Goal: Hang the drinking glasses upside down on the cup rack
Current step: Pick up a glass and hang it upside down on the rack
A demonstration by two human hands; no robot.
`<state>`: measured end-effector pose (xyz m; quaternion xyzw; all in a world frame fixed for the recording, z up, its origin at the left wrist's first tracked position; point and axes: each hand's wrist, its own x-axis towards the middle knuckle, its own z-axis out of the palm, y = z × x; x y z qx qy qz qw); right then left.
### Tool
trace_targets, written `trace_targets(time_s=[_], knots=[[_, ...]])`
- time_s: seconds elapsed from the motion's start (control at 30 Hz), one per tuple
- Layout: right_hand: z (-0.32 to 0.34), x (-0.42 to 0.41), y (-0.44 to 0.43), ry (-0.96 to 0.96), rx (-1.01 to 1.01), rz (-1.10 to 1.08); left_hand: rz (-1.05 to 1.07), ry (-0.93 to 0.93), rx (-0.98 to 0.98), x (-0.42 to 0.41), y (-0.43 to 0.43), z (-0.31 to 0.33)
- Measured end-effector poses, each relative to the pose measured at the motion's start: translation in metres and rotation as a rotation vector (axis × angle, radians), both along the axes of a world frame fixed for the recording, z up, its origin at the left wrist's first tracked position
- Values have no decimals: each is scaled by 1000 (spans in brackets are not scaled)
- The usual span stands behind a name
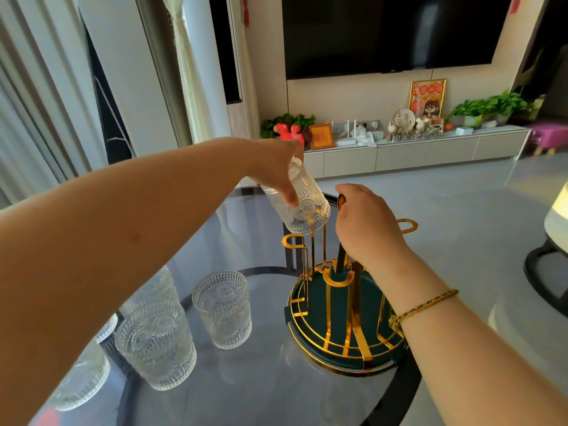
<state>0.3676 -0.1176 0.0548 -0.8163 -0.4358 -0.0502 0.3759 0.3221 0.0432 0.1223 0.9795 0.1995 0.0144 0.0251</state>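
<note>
- The left hand [278,167] is clamped on a glass [299,199], fingers wrapped round its base end, mouth pointing down and toward 5 o'clock.
- The glass's long axis is tilted, not yet plumb: base toward 11 o'clock, rim toward 5 o'clock, with the rim just over the top of a gold prong [313,241] of the cup rack [344,312].
- The right hand [365,222] is closed round the rack's centre post near its top, apparently steadying it (the palm side is hidden, so how tightly I cannot tell).
- From the left hand, the target prong lies straight below the rim, toward 6 o'clock; the left hand is the nearer one and carries the load, while the right sits just beside it at 3 o'clock.
- My judgement: the coming move turns on lining the glass's axis up with the upright prong, so the rim clears the hooked tip before lowering.
- No glass hangs on the prongs that show (part of the rack is hidden behind the right forearm).
- The other glasses [222,309] stand upright on the glass-topped surface [270,388] at 8 o'clock from the rack, well apart from it and partly behind the left forearm.
- One free prong [407,226] sticks out at 2 o'clock from the right hand.
</note>
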Motion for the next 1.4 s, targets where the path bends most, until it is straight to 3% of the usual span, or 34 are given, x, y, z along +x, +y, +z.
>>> trace_targets(time_s=[0.7, 1.1, 1.4], knots=[[-4, 4, 3, -10, 26, 2, -69, 25, -147, 22, -12, -59], [-6, 7, 3, -10, 42, 11, -87, -59, -252, 19, -10, -66], [-14, 5, 1, -57, 82, 7, -69, -365, -185, -11, -16, -57]])
